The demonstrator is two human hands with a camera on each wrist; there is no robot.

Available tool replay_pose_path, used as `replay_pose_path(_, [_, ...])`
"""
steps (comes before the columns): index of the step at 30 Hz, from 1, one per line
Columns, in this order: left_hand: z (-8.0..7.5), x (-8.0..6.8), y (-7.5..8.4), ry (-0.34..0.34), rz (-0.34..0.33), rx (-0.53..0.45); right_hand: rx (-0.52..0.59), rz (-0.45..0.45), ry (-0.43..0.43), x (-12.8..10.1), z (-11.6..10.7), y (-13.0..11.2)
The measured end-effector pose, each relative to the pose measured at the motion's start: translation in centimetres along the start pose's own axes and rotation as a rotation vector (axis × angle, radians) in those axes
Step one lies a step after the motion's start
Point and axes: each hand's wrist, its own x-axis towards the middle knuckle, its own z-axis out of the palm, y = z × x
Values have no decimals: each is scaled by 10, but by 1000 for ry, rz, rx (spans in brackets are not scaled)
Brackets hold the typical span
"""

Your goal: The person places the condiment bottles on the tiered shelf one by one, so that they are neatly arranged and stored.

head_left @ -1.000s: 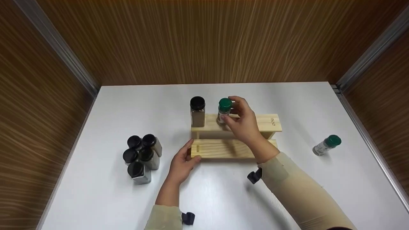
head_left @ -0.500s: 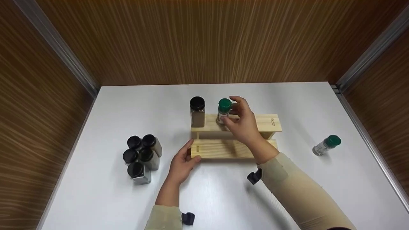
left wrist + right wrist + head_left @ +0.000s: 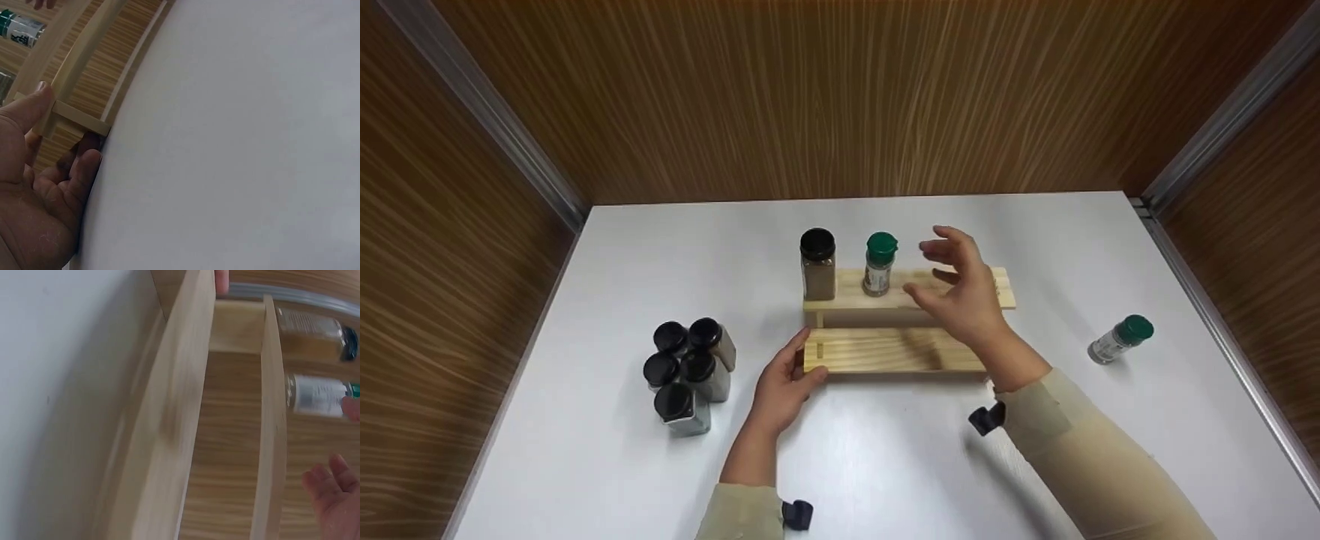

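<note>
Green-capped jar (image 3: pixel 878 268) stands upright on the upper step of a wooden rack (image 3: pixel 892 352); clock directions run from it in the head view. Nearest, at 7 o'clock, the left hand (image 3: pixel 780 390) grips the lower step's left end, thumb on top. Five black-capped jars (image 3: pixel 699 365) bunch together at 8 o'clock. A second green-capped jar (image 3: pixel 1117 341) stands between 3 and 4, well apart from the rack. Around 3, the right hand (image 3: pixel 960 292) hangs just beside the first jar without touching it, fingers loosely bent, holding nothing; this arm crosses the rack and hides part of both steps. At 9, a taller black-capped jar (image 3: pixel 818 271) shares the upper step. Under everything is a white tabletop (image 3: pixel 877 450), faintly shiny at 6; beyond its far edge, at 12, rises a brown wood-grain wall (image 3: pixel 840 97), with metal strips (image 3: pixel 493 112) at its corners.
</note>
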Motion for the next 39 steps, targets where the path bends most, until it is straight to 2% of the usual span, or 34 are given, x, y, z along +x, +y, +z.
replay_pose_path(7, [-4,1,-1,16,-13,4,-67,-32,68,-3,-26,7])
replay_pose_path(15, [-6,0,-2,24,-23,6,-112,-79,203,-13,-57,16])
replay_pose_path(22, [-5,-1,-1,19,-21,14,-365,-144,288,-34,-89,23])
replay_pose_path(26, [-5,-1,-1,13,-23,19,-422,-182,341,-48,-103,32])
replay_pose_path(30, [-5,-1,-1,25,-18,19,-417,-164,382,-61,-115,42])
replay_pose_path(34, [-5,-2,-2,27,-15,27,-411,-129,465,-76,-128,53])
replay_pose_path(39, [-4,-1,-1,28,-19,27,-366,62,592,-93,-139,58])
